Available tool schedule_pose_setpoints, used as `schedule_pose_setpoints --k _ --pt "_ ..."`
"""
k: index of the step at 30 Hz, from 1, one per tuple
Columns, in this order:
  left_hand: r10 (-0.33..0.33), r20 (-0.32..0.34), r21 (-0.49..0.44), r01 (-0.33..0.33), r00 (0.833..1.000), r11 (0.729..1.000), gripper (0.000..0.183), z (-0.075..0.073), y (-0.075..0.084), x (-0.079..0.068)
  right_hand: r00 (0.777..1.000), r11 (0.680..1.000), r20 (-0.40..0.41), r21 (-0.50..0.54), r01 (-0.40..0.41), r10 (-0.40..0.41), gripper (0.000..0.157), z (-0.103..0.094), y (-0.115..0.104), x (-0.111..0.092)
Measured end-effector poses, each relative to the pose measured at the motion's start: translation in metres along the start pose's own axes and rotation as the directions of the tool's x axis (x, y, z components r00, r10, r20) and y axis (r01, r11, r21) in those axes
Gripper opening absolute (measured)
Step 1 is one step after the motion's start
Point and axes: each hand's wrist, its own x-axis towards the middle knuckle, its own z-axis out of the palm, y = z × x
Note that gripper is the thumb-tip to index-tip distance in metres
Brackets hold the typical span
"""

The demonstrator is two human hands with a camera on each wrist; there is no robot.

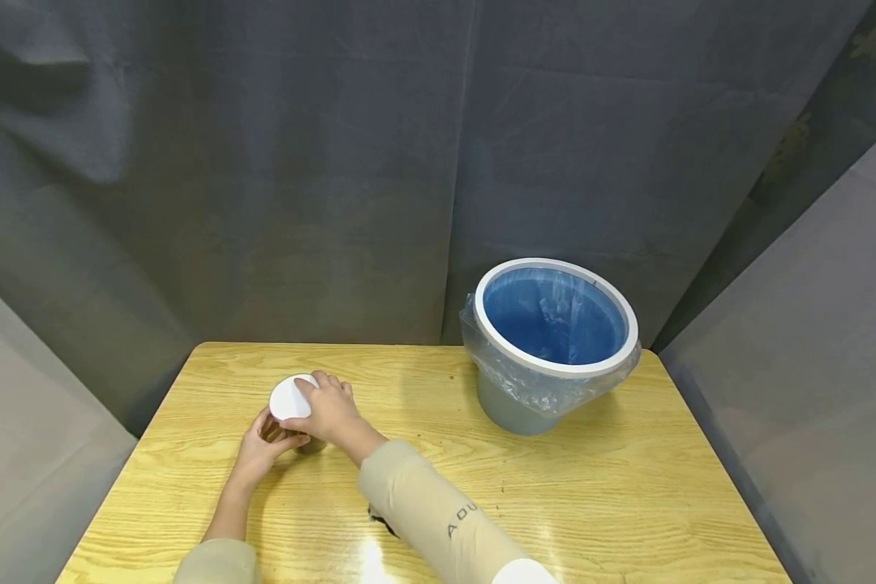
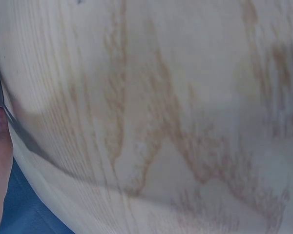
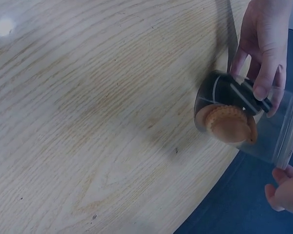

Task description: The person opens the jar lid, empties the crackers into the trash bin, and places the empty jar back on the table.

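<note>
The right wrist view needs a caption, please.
Left hand grips a clear jar with round brown pieces, right hand at its lid.

From the table's (image 1: 591, 495) centre, I'm holding the jar (image 3: 263, 124) between nine and ten o'clock, my left fingers (image 3: 268, 73) resting at its seven, my right fingers (image 1: 308, 391) gripping its lid (image 1: 285, 399) around three. Biscuit-like pieces (image 3: 229, 129) are lying inside. The bin (image 1: 507, 410) is standing toward two, its liner (image 1: 526, 385) draping over the rim (image 1: 560, 370). The curtain (image 1: 336, 178) is hanging behind, at twelve.
</note>
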Motion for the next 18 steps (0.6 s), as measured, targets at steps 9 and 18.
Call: schedule_pose_setpoints --k 9,18 --pt "0.004 -0.005 -0.003 -0.004 1.0 1.0 0.086 0.0 -0.001 0.001 0.996 0.998 0.066 0.025 0.065 -0.066 0.072 -0.007 0.006 0.002" --pt "0.007 0.015 -0.011 -0.007 1.0 1.0 0.085 0.0 -0.002 0.0 0.982 0.992 0.136 -0.001 0.129 -0.128 0.07 -0.012 0.01 0.005"
